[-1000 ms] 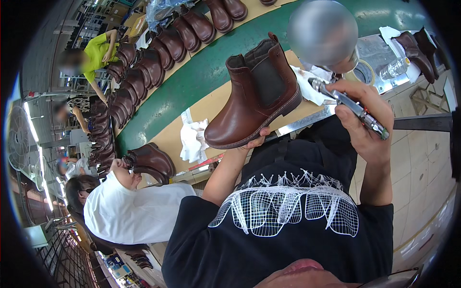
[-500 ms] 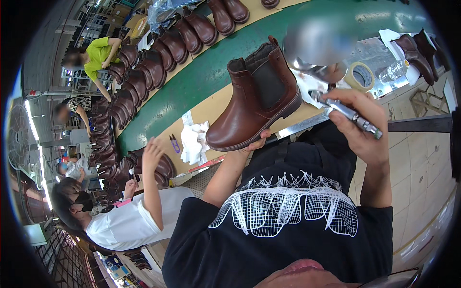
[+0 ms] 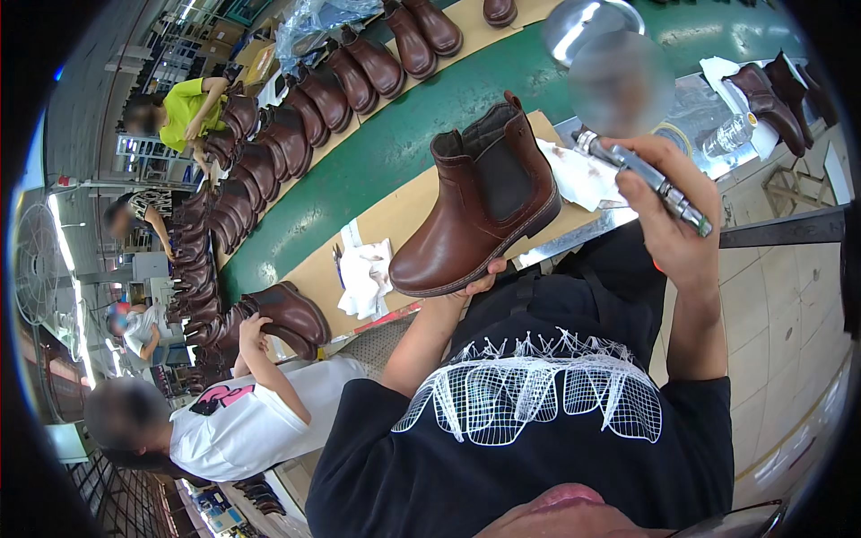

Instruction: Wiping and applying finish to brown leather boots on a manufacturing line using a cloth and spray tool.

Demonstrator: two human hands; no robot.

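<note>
My left hand (image 3: 482, 280) is closed under the sole of a brown leather Chelsea boot (image 3: 448, 229) and holds it up, toe to the left. Dark elastic shows in its side, and the shaft opening points away from me. To the right of the heel, my right hand (image 3: 668, 193) is wrapped around a slim silver airbrush (image 3: 646, 179). Its nozzle end points up and left, apart from the boot. Beneath the boot lies tan board (image 3: 404, 211) along the bench edge. White cloths lie on both sides, one on the left (image 3: 365, 278) and a stained one (image 3: 574, 175) near the airbrush.
Brown boots (image 3: 282, 143) line the far side of the green bench (image 3: 359, 161). A shiny round metal bowl (image 3: 587, 27), a tape roll (image 3: 673, 136) and a clear bottle (image 3: 728, 134) sit at right. A person in white (image 3: 242, 421) works close on my left.
The boot has dropped slightly in view with my left hand. The airbrush has shifted a little up and left. The neighbour's raised hand has come down toward the boots.
</note>
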